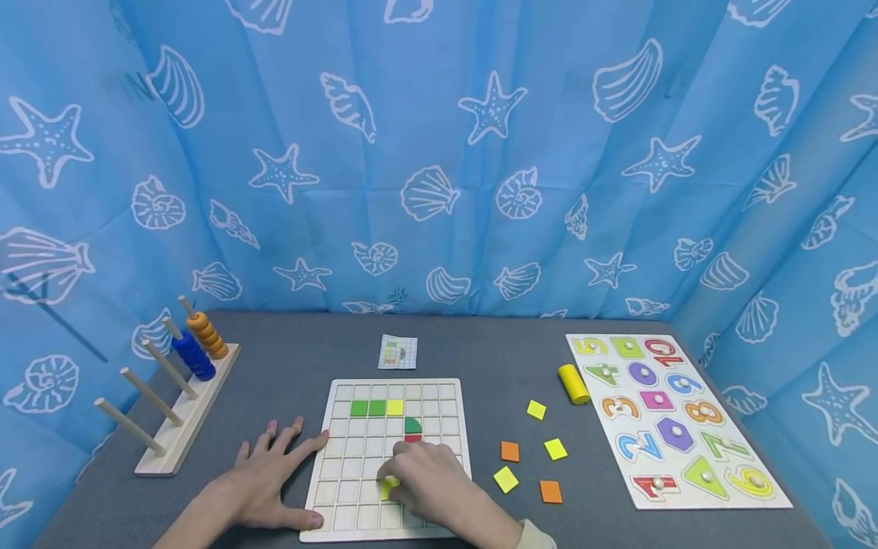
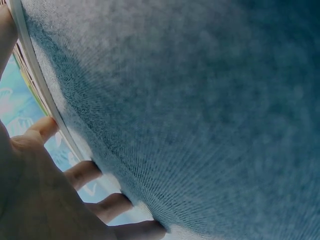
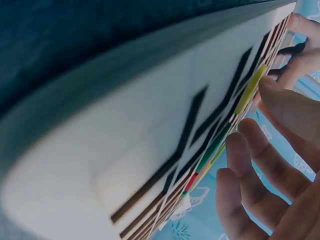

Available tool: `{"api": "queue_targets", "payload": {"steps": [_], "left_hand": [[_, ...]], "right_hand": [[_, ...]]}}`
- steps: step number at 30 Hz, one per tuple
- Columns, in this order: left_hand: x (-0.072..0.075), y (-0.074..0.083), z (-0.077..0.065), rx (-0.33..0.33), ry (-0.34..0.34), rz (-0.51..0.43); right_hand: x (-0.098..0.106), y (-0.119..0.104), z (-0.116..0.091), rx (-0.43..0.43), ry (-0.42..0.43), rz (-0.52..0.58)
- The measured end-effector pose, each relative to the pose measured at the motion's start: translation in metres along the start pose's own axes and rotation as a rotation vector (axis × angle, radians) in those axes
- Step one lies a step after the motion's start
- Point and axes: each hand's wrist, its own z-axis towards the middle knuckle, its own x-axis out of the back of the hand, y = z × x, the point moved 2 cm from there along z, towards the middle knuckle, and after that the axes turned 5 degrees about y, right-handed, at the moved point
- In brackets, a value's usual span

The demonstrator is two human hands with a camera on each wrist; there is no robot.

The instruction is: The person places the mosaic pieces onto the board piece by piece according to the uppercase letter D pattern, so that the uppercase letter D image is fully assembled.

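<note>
A pale wooden grid board (image 1: 348, 492) lies on the dark grey table. My right hand (image 1: 428, 480) is over its lower middle, pinching a yellow square tile (image 1: 388, 486) at the grid surface; in the right wrist view the thumb tip meets that yellow tile (image 3: 250, 90). Beyond those fingers, a green quarter-round tile (image 1: 413, 425) and a partly hidden red tile (image 1: 412, 438) sit in the grid. Two green squares (image 1: 368, 408) and a yellow square (image 1: 395, 407) line an upper row. My left hand (image 1: 264, 476) is spread flat, thumb and index touching the board's left edge.
Loose yellow tiles (image 1: 506, 479) and orange tiles (image 1: 551, 492) lie right of the board, with a yellow cylinder (image 1: 574, 384) and a number puzzle (image 1: 645, 427) beyond. A small pattern card (image 1: 398, 352) lies behind the board. On the left stands a peg stacker (image 1: 185, 408) with rings.
</note>
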Motion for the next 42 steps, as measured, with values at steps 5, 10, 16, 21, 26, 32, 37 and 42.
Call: {"api": "queue_targets", "payload": {"steps": [5,10,16,21,26,32,37,42], "left_hand": [[0.000,0.001,0.000,0.004,0.003,0.005],[0.001,0.001,0.000,0.006,-0.002,0.001],[0.002,0.001,0.000,0.010,-0.017,-0.007],[0.003,0.001,0.001,0.003,-0.026,-0.022],[0.005,0.000,-0.001,-0.019,-0.029,-0.032],[0.005,-0.001,-0.001,-0.026,-0.028,-0.036],[0.005,-0.001,0.000,-0.029,-0.031,-0.038],[0.005,-0.002,0.000,-0.031,-0.037,-0.044]], "right_hand": [[0.005,0.005,-0.005,0.002,0.043,0.002],[0.011,0.015,-0.011,-0.053,0.032,0.051],[0.022,0.037,-0.023,-0.144,0.020,0.117],[0.032,0.057,-0.041,-0.185,0.054,0.140],[0.041,0.077,-0.058,-0.244,0.060,0.158],[0.048,0.094,-0.073,-0.323,0.036,0.158],[0.049,0.103,-0.082,-0.383,0.014,0.117],[0.046,0.112,-0.086,-0.405,0.016,0.102]]}}
